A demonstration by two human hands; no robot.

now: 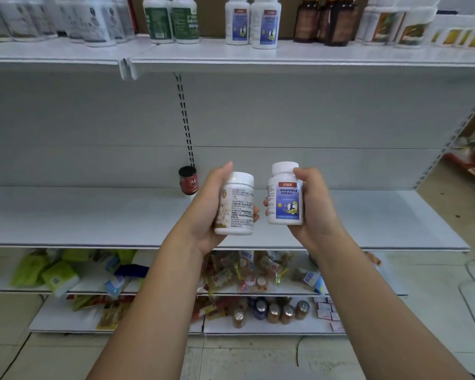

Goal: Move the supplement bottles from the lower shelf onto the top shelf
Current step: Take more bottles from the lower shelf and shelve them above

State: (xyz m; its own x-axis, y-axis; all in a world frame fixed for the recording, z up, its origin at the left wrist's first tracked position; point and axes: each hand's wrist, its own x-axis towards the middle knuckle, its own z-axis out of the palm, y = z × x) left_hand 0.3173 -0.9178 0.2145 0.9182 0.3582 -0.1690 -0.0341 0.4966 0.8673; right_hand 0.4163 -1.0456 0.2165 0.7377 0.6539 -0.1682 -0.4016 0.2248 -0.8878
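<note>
My left hand (203,212) grips a white supplement bottle with a beige label (237,205), held upright above the lower shelf (93,215). My right hand (314,212) grips a white bottle with a blue label (285,196), also upright, a little higher. One small dark jar with a red label (188,180) stands alone at the back of the lower shelf. The top shelf (313,54) carries several bottles: white ones at the left, green-labelled (170,20), blue-labelled (254,23) and brown ones (327,20).
A slotted upright (185,119) runs down the back panel between the shelves. Below the lower shelf lie green packets (50,270), snack bags (244,272) and small jars (272,312). Boxes (461,37) sit at the top shelf's right end.
</note>
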